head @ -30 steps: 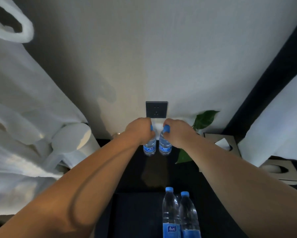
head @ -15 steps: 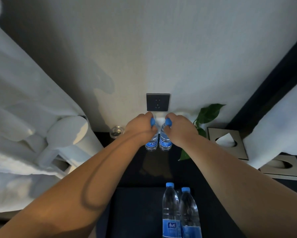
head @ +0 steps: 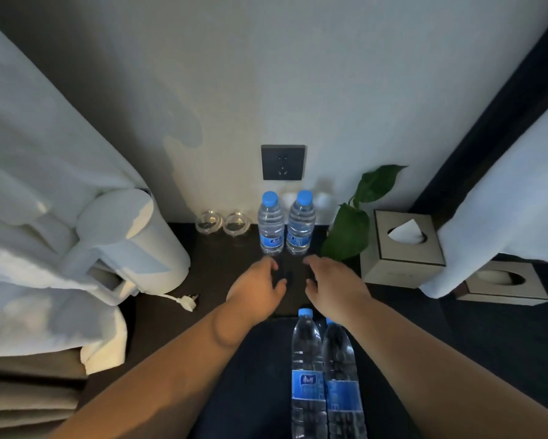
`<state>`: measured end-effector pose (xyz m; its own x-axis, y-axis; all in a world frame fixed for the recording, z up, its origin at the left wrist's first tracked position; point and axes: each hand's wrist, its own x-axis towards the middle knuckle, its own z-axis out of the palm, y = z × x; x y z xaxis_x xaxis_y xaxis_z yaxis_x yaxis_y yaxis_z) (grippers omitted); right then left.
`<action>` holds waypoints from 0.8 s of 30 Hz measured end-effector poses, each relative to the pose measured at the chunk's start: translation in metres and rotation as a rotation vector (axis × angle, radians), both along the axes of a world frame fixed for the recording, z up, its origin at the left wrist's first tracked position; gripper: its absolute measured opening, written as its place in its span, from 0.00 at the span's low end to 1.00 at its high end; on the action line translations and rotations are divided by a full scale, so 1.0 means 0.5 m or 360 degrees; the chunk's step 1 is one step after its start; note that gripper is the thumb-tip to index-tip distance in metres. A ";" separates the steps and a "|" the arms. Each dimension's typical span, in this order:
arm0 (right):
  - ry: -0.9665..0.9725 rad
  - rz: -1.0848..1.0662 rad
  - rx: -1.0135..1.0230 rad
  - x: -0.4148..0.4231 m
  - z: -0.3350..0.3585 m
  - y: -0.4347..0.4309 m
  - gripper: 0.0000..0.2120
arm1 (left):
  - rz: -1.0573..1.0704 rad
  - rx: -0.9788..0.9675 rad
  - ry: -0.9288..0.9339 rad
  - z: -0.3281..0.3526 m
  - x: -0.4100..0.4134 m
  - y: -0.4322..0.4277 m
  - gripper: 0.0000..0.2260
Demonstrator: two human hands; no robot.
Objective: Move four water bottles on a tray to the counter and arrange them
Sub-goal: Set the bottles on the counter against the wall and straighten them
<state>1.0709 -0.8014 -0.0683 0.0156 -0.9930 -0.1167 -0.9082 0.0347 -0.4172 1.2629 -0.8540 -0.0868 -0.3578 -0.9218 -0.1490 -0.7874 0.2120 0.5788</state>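
Two clear water bottles with blue caps and labels stand upright side by side on the dark counter (head: 222, 280) against the wall: the left far bottle (head: 270, 224) and the right far bottle (head: 301, 224). My left hand (head: 257, 289) and my right hand (head: 335, 288) hover just in front of them, fingers apart, holding nothing. Two more bottles stand close together on the dark tray (head: 253, 375) nearest me: the left near bottle (head: 307, 372), and the right near bottle (head: 342, 378), whose cap my right forearm partly hides.
A white kettle (head: 130, 239) with a loose plug (head: 185, 301) stands at the left under hanging white cloth. Two upturned glasses (head: 223, 221) sit by the wall. A green plant (head: 351, 226) and two tissue boxes (head: 402, 245) are at the right. A wall socket (head: 283, 162) is above the bottles.
Both hands have let go of the two far bottles and drawn back toward me. The bottles now stand alone by the wall. The view has tilted down.
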 end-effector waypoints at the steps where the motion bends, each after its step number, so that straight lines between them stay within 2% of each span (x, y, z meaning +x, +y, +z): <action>1: 0.0036 -0.0014 0.0061 -0.007 -0.013 0.012 0.18 | -0.0067 0.0041 0.0004 -0.015 -0.001 0.012 0.12; 5: 0.0265 -0.0046 0.0323 -0.041 -0.047 0.056 0.13 | -0.0178 0.0119 0.0010 -0.055 -0.017 0.057 0.12; 10: 0.0349 -0.0170 0.0689 -0.073 -0.079 0.092 0.18 | -0.0150 0.0188 -0.0217 -0.079 -0.056 0.089 0.18; 17: 0.0331 -0.0179 0.0772 -0.066 -0.109 0.099 0.26 | -0.0126 0.0342 -0.0542 -0.093 -0.110 0.094 0.22; 21: 0.0326 -0.0256 0.0861 -0.054 -0.115 0.086 0.23 | -0.0025 0.0373 -0.0539 -0.104 -0.126 0.093 0.23; 24: 0.0333 -0.0313 0.0931 -0.044 -0.105 0.074 0.23 | 0.0037 0.0361 -0.0491 -0.102 -0.125 0.102 0.22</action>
<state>1.0487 -0.7646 -0.1208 -0.2416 -0.7468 -0.6196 -0.9217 0.3763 -0.0941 1.2002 -0.8032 -0.1376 -0.2437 -0.8605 -0.4473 -0.9350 0.0858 0.3442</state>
